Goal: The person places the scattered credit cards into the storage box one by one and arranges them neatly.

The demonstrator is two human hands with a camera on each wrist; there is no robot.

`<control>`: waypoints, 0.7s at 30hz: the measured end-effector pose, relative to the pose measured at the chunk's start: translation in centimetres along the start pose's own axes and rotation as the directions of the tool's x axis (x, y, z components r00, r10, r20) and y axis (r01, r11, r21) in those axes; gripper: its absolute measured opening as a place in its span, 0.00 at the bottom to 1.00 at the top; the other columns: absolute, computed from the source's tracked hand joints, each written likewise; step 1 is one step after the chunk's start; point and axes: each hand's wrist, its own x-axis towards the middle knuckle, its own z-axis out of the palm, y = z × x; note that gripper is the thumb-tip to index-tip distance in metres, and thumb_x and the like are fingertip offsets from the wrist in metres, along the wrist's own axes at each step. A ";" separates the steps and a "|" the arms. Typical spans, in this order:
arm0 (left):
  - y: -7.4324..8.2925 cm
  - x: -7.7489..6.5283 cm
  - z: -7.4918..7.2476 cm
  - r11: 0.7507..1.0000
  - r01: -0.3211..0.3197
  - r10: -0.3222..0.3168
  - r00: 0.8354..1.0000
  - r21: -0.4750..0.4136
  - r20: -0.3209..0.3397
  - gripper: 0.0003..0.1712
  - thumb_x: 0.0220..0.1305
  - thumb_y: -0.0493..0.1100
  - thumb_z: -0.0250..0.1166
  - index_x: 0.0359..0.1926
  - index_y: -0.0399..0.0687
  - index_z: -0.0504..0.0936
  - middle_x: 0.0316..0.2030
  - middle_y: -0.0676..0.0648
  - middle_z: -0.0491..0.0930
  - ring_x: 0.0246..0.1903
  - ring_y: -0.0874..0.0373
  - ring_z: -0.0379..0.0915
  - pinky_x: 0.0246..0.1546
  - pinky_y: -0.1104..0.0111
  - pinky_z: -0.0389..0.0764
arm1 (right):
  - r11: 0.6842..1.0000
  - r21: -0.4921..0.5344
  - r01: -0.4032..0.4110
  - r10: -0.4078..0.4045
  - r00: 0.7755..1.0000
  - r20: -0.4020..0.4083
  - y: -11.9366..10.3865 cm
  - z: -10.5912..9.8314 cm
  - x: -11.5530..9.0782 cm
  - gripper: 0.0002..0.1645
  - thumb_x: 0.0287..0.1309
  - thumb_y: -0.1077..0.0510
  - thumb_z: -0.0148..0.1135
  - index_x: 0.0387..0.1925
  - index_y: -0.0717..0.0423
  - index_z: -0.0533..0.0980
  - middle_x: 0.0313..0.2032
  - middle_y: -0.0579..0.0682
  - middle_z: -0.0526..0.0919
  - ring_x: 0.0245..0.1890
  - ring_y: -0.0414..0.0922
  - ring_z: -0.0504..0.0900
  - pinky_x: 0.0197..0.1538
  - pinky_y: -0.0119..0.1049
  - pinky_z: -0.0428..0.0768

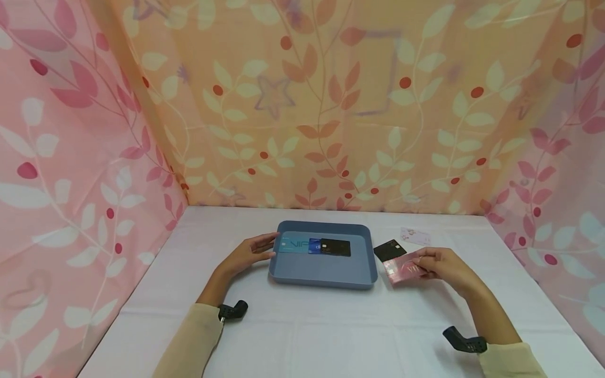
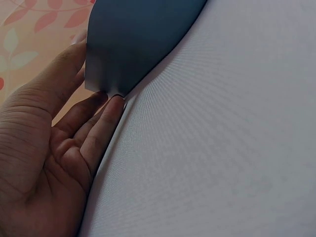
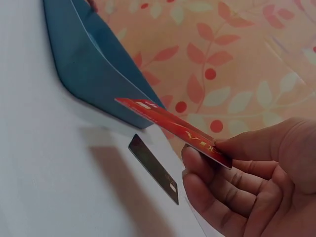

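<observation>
My right hand (image 1: 437, 265) pinches a red bank card (image 1: 403, 268) between thumb and fingers, raised over the table just right of the tray. In the right wrist view, the card (image 3: 170, 129) is tilted, with gold lettering along it. A blue-grey tray (image 1: 321, 275) stands in front of me. My left hand (image 1: 248, 253) touches its left edge with extended fingers; the left wrist view shows the fingertips (image 2: 116, 101) against its side. Inside the tray lie a light-blue VIP card (image 1: 293, 245), a darker blue card (image 1: 314, 246) and a black card (image 1: 336, 248), overlapping in a row.
Another black card (image 1: 388, 250) with a chip lies on the white table (image 1: 302, 331), right of the tray, partly behind the red card. Beyond it is a pale patterned card (image 1: 415, 235). Floral cloth walls (image 1: 331, 173) stand at the back and both sides.
</observation>
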 end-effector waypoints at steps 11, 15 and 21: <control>0.1 -0.1 -0.3 0.999 -0.026 0.026 1.000 -0.019 0.012 0.38 0.68 0.43 0.70 0.75 0.48 0.66 0.74 0.43 0.65 0.72 0.46 0.63 0.68 0.58 0.69 | 0.988 0.146 -0.053 0.064 0.996 -0.067 -1.9 0.6 -0.1 0.32 0.70 0.52 0.63 0.62 0.74 0.70 0.39 0.55 0.88 0.34 0.52 0.91 0.39 0.39 0.88; 0.1 -0.2 -0.4 0.999 -0.029 0.029 0.999 -0.028 0.016 0.38 0.68 0.42 0.69 0.75 0.47 0.66 0.74 0.42 0.65 0.72 0.45 0.62 0.67 0.61 0.71 | 0.980 0.193 -0.049 0.063 0.996 -0.066 -2.8 1.1 -0.5 0.32 0.72 0.53 0.61 0.64 0.75 0.67 0.41 0.57 0.87 0.35 0.54 0.91 0.41 0.39 0.88; 0.1 -0.1 -0.1 0.999 -0.026 0.026 0.999 -0.021 0.018 0.38 0.68 0.44 0.70 0.75 0.50 0.67 0.74 0.42 0.65 0.72 0.45 0.63 0.67 0.60 0.71 | 0.970 0.236 -0.064 0.082 0.994 -0.068 -3.9 2.2 -1.1 0.34 0.74 0.54 0.58 0.68 0.74 0.64 0.48 0.62 0.84 0.38 0.56 0.90 0.42 0.41 0.87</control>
